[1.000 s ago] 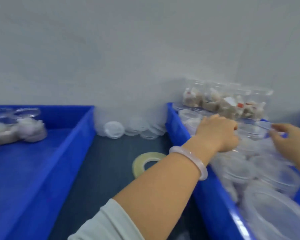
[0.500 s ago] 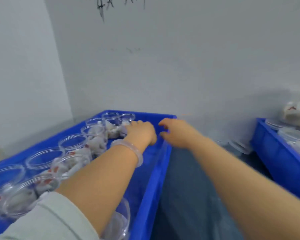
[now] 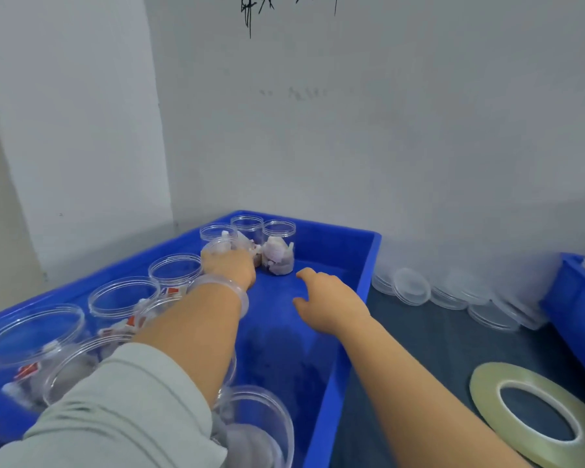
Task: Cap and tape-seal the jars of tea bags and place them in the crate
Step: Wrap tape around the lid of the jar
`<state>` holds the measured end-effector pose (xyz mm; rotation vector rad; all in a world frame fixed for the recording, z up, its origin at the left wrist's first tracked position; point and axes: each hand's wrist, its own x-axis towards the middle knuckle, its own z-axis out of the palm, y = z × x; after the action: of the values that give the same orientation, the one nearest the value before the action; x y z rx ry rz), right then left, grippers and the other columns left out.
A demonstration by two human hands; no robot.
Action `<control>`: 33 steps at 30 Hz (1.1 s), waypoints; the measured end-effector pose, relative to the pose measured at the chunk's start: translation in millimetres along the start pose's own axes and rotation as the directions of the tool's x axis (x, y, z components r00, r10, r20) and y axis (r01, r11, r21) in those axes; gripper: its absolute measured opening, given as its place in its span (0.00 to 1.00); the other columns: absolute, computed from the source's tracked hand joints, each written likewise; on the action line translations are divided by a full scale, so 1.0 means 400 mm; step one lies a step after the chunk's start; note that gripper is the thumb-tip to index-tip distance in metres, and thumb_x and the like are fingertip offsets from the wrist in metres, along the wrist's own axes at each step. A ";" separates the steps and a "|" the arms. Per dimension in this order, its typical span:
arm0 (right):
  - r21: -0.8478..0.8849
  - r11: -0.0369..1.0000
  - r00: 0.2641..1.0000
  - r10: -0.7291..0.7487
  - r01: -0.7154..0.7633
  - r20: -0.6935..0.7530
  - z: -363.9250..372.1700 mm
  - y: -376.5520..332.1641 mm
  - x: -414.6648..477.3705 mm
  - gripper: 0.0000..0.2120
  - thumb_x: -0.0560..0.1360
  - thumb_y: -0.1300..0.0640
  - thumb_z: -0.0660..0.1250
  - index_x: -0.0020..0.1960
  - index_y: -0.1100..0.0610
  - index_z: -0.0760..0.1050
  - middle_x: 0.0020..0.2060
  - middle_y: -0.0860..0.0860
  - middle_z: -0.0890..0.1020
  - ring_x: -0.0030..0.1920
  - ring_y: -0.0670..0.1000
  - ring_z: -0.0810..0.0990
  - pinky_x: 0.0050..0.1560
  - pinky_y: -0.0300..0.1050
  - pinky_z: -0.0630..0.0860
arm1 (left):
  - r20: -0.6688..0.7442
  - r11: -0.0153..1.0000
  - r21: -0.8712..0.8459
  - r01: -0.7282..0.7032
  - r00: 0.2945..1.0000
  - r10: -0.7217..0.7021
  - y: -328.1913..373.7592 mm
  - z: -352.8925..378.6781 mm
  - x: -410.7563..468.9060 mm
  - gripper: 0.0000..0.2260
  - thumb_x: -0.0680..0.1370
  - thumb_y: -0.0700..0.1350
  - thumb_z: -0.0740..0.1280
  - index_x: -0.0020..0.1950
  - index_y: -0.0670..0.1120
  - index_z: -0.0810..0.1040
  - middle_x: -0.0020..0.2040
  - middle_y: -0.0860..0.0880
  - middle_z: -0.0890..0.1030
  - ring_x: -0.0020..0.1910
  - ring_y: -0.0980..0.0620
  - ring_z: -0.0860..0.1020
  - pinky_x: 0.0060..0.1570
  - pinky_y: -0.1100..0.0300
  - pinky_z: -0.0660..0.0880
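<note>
This is a small packing workshop: blue plastic crates [image 3: 368,265] sit on a dark work table [image 3: 436,349] against a bare, scribbled-on wall [image 3: 385,130], one holding rows of identical clear jars [image 3: 279,248] of tea bags, with stacked lids [image 3: 412,290] and a tape roll [image 3: 487,383] alongside.

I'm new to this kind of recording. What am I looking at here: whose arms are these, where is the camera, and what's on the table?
No machine here: a person works bare-handed, and the single picture comes from a camera worn on their head, looking down. The left hand rests on a clear plastic jar of tea bags at the far end of the blue plastic crate; its fingers are hidden, so a grip is unclear. The right hand hovers open, holding nothing. On the dark table lie clear round lids and a roll of clear tape.
</note>
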<state>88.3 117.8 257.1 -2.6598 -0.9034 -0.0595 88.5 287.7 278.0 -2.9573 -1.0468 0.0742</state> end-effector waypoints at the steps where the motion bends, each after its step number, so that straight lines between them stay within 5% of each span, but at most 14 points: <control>1: 0.012 1.000 1.000 0.002 -0.002 -0.009 0.000 0.000 -0.002 0.21 0.80 0.52 0.58 0.71 0.54 0.62 0.59 0.54 0.75 0.57 0.55 0.74 0.53 0.51 0.76 | 0.041 1.000 0.006 0.008 0.999 -0.008 0.000 -0.002 -0.004 0.30 0.75 0.47 0.69 0.74 0.50 0.61 0.70 0.45 0.68 0.69 0.42 0.66 0.69 0.47 0.62; 3: 0.065 0.998 0.999 0.012 -0.009 -0.045 -0.003 -0.002 -0.006 0.22 0.79 0.50 0.60 0.71 0.55 0.62 0.62 0.54 0.74 0.60 0.55 0.73 0.55 0.51 0.75 | -0.030 0.998 -0.029 -0.059 0.998 0.058 0.005 -0.026 -0.018 0.17 0.75 0.45 0.67 0.64 0.50 0.72 0.60 0.46 0.76 0.62 0.43 0.73 0.67 0.44 0.64; 6: 0.269 0.963 0.980 0.031 0.024 -0.197 -0.010 -0.007 -0.018 0.38 0.74 0.41 0.66 0.76 0.55 0.55 0.71 0.52 0.66 0.69 0.53 0.65 0.64 0.49 0.68 | -0.214 0.959 -0.066 -0.276 0.942 0.257 0.055 -0.123 -0.091 0.02 0.74 0.42 0.66 0.45 0.48 0.78 0.42 0.49 0.79 0.41 0.48 0.75 0.45 0.55 0.71; 9: 0.548 0.832 0.898 0.175 0.085 -0.404 -0.051 0.001 -0.028 0.54 0.63 0.39 0.77 0.77 0.56 0.51 0.72 0.52 0.65 0.72 0.54 0.62 0.69 0.54 0.65 | -0.418 0.832 0.003 -0.555 0.755 0.505 0.143 -0.245 -0.211 0.10 0.74 0.45 0.68 0.34 0.47 0.71 0.36 0.47 0.75 0.39 0.45 0.73 0.41 0.56 0.70; 12: 0.726 0.659 0.729 0.396 0.198 -0.558 -0.123 0.065 -0.061 0.49 0.57 0.43 0.80 0.71 0.54 0.61 0.63 0.51 0.74 0.64 0.53 0.74 0.59 0.56 0.75 | -0.513 0.639 -0.029 -0.769 0.560 0.651 0.241 -0.315 -0.317 0.14 0.75 0.47 0.66 0.31 0.47 0.70 0.33 0.48 0.74 0.38 0.43 0.73 0.39 0.56 0.69; 14: 0.756 0.631 0.686 0.473 0.174 -0.552 -0.139 0.134 -0.111 0.44 0.54 0.42 0.79 0.65 0.49 0.64 0.55 0.46 0.78 0.55 0.48 0.79 0.49 0.50 0.79 | -0.543 0.543 -0.127 -0.830 0.516 0.662 0.314 -0.309 -0.366 0.12 0.75 0.51 0.68 0.34 0.48 0.76 0.36 0.48 0.78 0.42 0.43 0.76 0.41 0.55 0.71; 16: 0.768 0.640 0.708 0.531 0.023 -0.465 -0.121 0.204 -0.176 0.41 0.50 0.38 0.74 0.59 0.45 0.62 0.46 0.40 0.77 0.46 0.42 0.79 0.39 0.39 0.75 | -0.575 0.483 -0.289 -0.826 0.554 0.602 0.394 -0.259 -0.391 0.09 0.73 0.53 0.71 0.48 0.49 0.81 0.51 0.46 0.80 0.54 0.45 0.76 0.51 0.54 0.74; 18: 0.763 0.631 0.724 0.590 -0.139 -0.356 -0.079 0.266 -0.235 0.41 0.49 0.37 0.69 0.58 0.46 0.60 0.42 0.38 0.75 0.40 0.37 0.75 0.34 0.34 0.68 | -0.471 0.496 -0.500 -0.710 0.703 0.532 0.463 -0.159 -0.406 0.21 0.71 0.55 0.73 0.59 0.47 0.76 0.60 0.44 0.73 0.62 0.43 0.71 0.58 0.52 0.72; 21: 0.712 0.652 0.784 0.573 -0.261 -0.238 -0.005 0.340 -0.292 0.38 0.55 0.41 0.73 0.59 0.54 0.62 0.43 0.39 0.75 0.40 0.38 0.76 0.34 0.36 0.70 | -0.235 0.457 -0.781 -0.425 0.878 0.416 0.519 0.019 -0.424 0.31 0.68 0.61 0.73 0.62 0.45 0.69 0.62 0.43 0.69 0.62 0.41 0.71 0.59 0.50 0.71; 23: 0.674 0.689 0.852 0.495 -0.266 -0.169 0.035 0.375 -0.312 0.33 0.62 0.49 0.76 0.60 0.55 0.64 0.45 0.40 0.76 0.41 0.37 0.78 0.37 0.34 0.72 | -0.232 0.370 -0.869 -0.327 0.932 0.280 0.531 0.107 -0.424 0.33 0.67 0.63 0.73 0.63 0.45 0.69 0.62 0.45 0.71 0.61 0.43 0.73 0.55 0.55 0.71; 26: 0.707 0.664 0.933 0.359 -0.244 -0.014 0.022 0.432 -0.304 0.26 0.69 0.66 0.71 0.63 0.55 0.65 0.53 0.44 0.78 0.47 0.31 0.78 0.42 0.28 0.72 | -0.357 0.191 -0.909 -0.370 0.929 0.099 0.528 0.172 -0.397 0.37 0.67 0.59 0.75 0.70 0.46 0.67 0.66 0.49 0.71 0.65 0.49 0.71 0.56 0.60 0.66; 28: 0.676 0.681 0.938 0.343 -0.281 0.045 -0.017 0.478 -0.282 0.21 0.71 0.72 0.63 0.62 0.59 0.71 0.56 0.51 0.80 0.54 0.40 0.79 0.43 0.28 0.73 | -0.424 0.077 -0.901 -0.426 0.905 0.042 0.525 0.193 -0.384 0.33 0.68 0.53 0.75 0.69 0.46 0.69 0.64 0.50 0.73 0.64 0.53 0.72 0.57 0.69 0.64; 30: 0.528 0.769 0.892 0.450 -0.361 -0.045 -0.049 0.529 -0.247 0.18 0.73 0.68 0.60 0.61 0.58 0.76 0.58 0.52 0.80 0.55 0.47 0.77 0.47 0.28 0.72 | -0.485 0.013 -0.875 -0.484 0.875 -0.018 0.528 0.208 -0.379 0.26 0.70 0.48 0.74 0.66 0.46 0.72 0.59 0.53 0.76 0.59 0.55 0.74 0.51 0.78 0.62; 33: 0.372 0.745 0.723 0.652 -0.554 -0.228 -0.056 0.627 -0.203 0.22 0.77 0.60 0.60 0.71 0.58 0.67 0.67 0.56 0.72 0.64 0.55 0.72 0.61 0.48 0.72 | -0.516 -0.048 -0.852 -0.522 0.851 -0.091 0.538 0.226 -0.375 0.22 0.69 0.49 0.70 0.61 0.43 0.75 0.55 0.53 0.77 0.57 0.51 0.77 0.54 0.71 0.66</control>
<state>175.2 -123.4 192.7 -2.4253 0.1078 -0.2166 103.1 24.7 189.9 -3.7244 -0.4382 -2.3300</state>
